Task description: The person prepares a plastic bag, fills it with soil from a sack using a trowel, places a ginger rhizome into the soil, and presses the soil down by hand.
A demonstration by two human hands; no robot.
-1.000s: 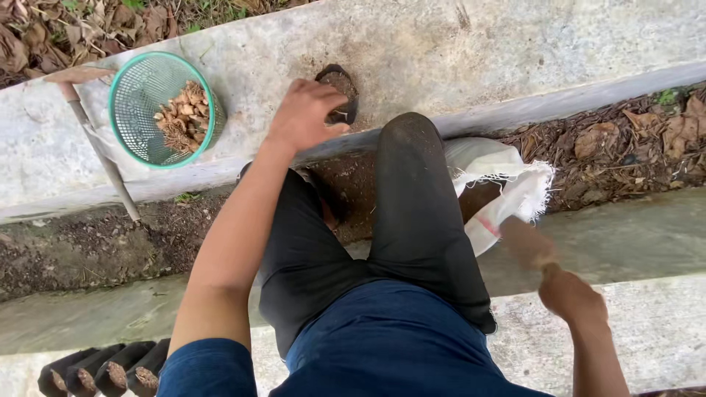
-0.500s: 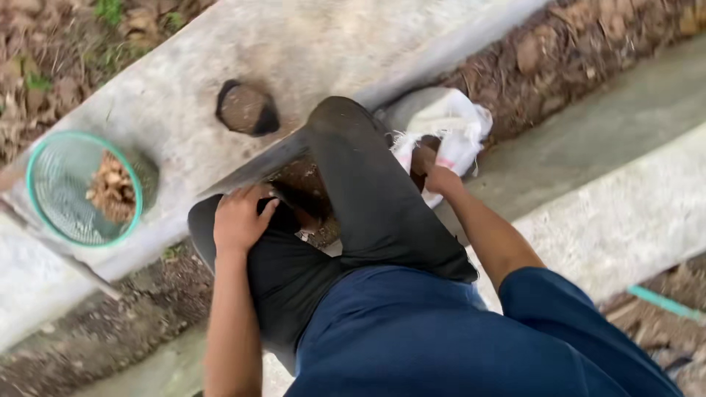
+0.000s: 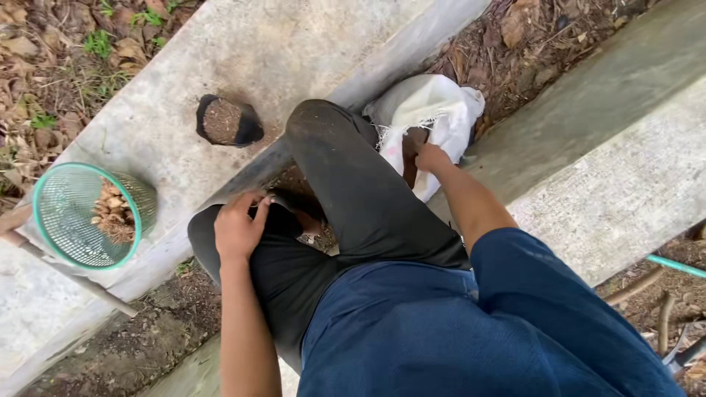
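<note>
My left hand [image 3: 239, 228] is low by my left knee, fingers curled round the greyish rim of a small black bag [image 3: 285, 202] that barely stands out from my dark trousers. My right hand [image 3: 430, 158] reaches past my right knee into the mouth of a white woven sack [image 3: 430, 106] holding dark soil. Its fingers are buried in the opening. A small black pot bag full of soil [image 3: 224, 121] stands upright on the concrete slab [image 3: 294, 51] ahead of my knees, apart from both hands.
A green mesh basket [image 3: 55, 220] with brown dry bits sits on the slab at the left. Dry leaves and soil lie beyond the slab. A second concrete ledge [image 3: 618, 184] runs on the right, with a teal hose [image 3: 676, 265] near it.
My left hand let go of the soil-filled pot on the slab and came back to my knee. My right hand moved into the white sack. The view swung rightward.
</note>
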